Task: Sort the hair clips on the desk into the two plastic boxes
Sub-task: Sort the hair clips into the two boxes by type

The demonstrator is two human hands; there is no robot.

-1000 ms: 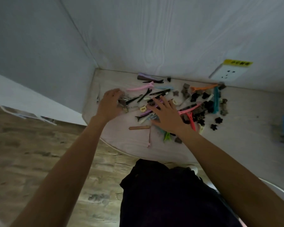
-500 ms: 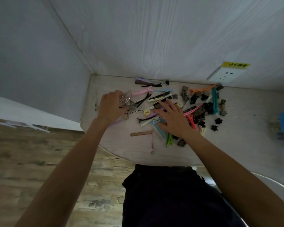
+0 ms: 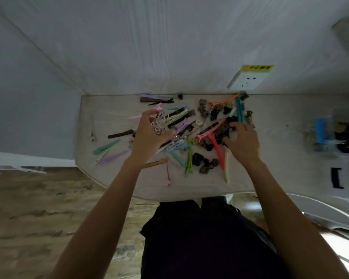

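Observation:
A heap of hair clips (image 3: pixel 189 127) covers the middle of the pale desk (image 3: pixel 101 178): long flat clips in pink, purple, green, teal and orange, plus small dark claw clips (image 3: pixel 206 165). My left hand (image 3: pixel 149 133) is lifted over the heap's left side, fingers curled around a clear claw clip (image 3: pixel 158 123). My right hand (image 3: pixel 242 141) rests on the right side of the heap, fingertips on dark claw clips (image 3: pixel 228 127). Two plastic boxes (image 3: pixel 330 135) stand blurred at the desk's right end, with clips inside.
A wall socket (image 3: pixel 248 79) with a yellow label sits on the back wall above the heap. Several loose clips (image 3: pixel 107 148) lie apart on the desk's left part. The curved front edge of the desk is just above my dark clothing. Wooden floor lies lower left.
My left hand picked up the clear claw clip and shifted right over the heap. My right hand slid right, from the middle onto the dark claw clips. The camera view shifted right.

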